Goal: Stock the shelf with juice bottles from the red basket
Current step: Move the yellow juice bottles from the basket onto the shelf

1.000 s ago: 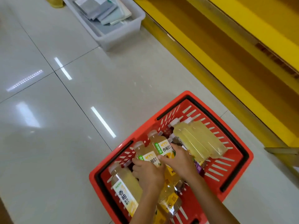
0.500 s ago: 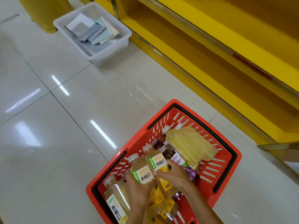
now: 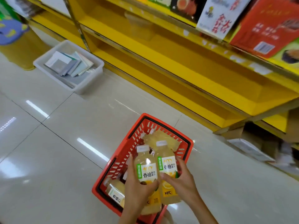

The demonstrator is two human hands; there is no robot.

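Observation:
A red basket point(image 3: 129, 139) stands on the tiled floor in front of yellow shelves point(image 3: 161, 50). My left hand point(image 3: 137, 186) grips one pale-yellow juice bottle point(image 3: 146, 165) with a white cap, held upright above the basket. My right hand point(image 3: 182, 180) grips a second juice bottle point(image 3: 167, 164) beside it, the two bottles touching. More juice bottles lie in the basket: one at its near left point(image 3: 115, 191) and a pale one at its far end point(image 3: 155, 138). The lower shelf boards show no goods.
A white plastic tub point(image 3: 90, 84) with booklets sits on the floor to the left of the shelves. Boxed goods point(image 3: 265, 25) fill the upper shelf at the right. Cardboard and flat packages point(image 3: 249, 147) lie on the floor at the right.
Both hands have lifted a bottle each out of the basket and stood them upright. The view has tilted up, bringing more of the shelves into sight.

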